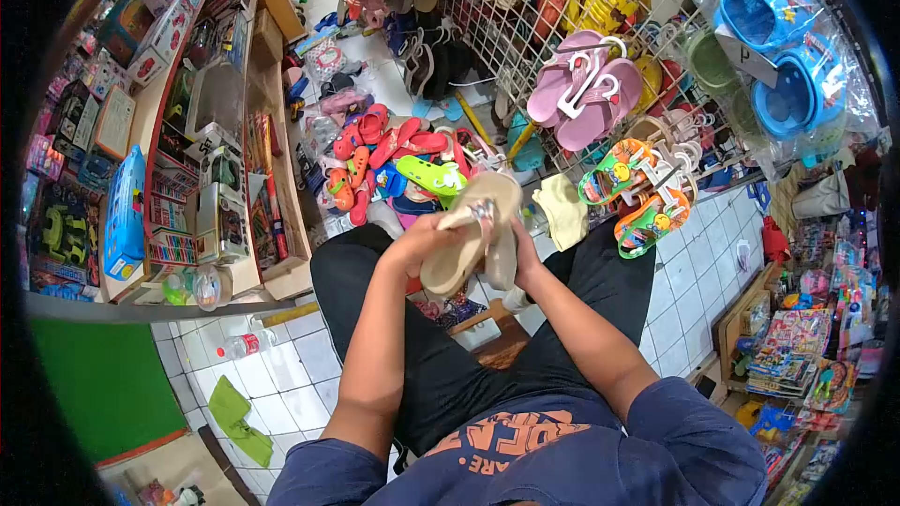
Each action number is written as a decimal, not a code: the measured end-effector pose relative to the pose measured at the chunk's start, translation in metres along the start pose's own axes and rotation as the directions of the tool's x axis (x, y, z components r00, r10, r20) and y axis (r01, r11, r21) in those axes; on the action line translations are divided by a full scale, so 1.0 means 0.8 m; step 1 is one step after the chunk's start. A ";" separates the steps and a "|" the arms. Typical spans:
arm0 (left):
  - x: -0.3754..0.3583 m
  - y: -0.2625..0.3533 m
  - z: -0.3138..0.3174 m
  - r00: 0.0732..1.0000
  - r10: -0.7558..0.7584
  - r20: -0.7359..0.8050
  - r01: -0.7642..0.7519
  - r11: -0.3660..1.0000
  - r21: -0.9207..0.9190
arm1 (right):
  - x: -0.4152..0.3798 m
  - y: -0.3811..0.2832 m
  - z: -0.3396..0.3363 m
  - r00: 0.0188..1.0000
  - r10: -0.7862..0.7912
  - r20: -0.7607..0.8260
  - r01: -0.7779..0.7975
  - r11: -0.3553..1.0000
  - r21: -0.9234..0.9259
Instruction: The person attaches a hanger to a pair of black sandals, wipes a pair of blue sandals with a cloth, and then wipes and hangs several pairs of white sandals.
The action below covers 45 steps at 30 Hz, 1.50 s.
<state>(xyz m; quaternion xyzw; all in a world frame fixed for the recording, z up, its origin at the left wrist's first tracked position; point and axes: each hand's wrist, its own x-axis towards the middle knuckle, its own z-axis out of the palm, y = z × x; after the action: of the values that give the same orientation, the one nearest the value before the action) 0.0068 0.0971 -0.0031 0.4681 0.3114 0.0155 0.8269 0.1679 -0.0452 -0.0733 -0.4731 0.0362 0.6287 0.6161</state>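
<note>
A pair of beige sandals is held up between my knees, soles close together. My left hand is closed around the left side of the sandals, near a strap with a small ornament. On their right side my right hand grips the greyish sandal edge, its fingers partly hidden behind. Just beyond lies a heap of clogs and slippers, with a lime-green clog and red slippers on top. A pale yellow cloth-like item is beside my right knee.
On the right, a white wire rack holds pink slippers, colourful printed sandals and bagged blue clogs. Shelves of boxed toys stand left. A bottle and green cloth lie on the tiles.
</note>
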 end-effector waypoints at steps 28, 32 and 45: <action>0.063 -0.021 0.008 0.988 0.080 -0.133 0.003 0.847 0.531 | 0.033 0.023 -0.048 0.966 0.084 -0.245 -0.096 0.995 -0.037; 0.006 -0.040 0.033 0.948 0.310 -0.071 -0.090 0.474 0.876 | 0.002 0.002 -0.006 0.996 -0.003 0.085 -0.013 0.981 0.195; -0.018 0.012 -0.019 0.894 -0.003 -0.449 0.111 0.970 0.214 | -0.014 -0.036 0.012 0.984 -0.167 0.061 0.175 0.968 -0.181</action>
<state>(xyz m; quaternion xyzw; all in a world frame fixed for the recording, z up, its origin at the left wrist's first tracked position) -0.0103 0.1096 0.0057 0.5370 0.5054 0.0611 0.6727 0.1838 -0.0405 -0.0456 -0.5155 -0.0777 0.5845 0.6218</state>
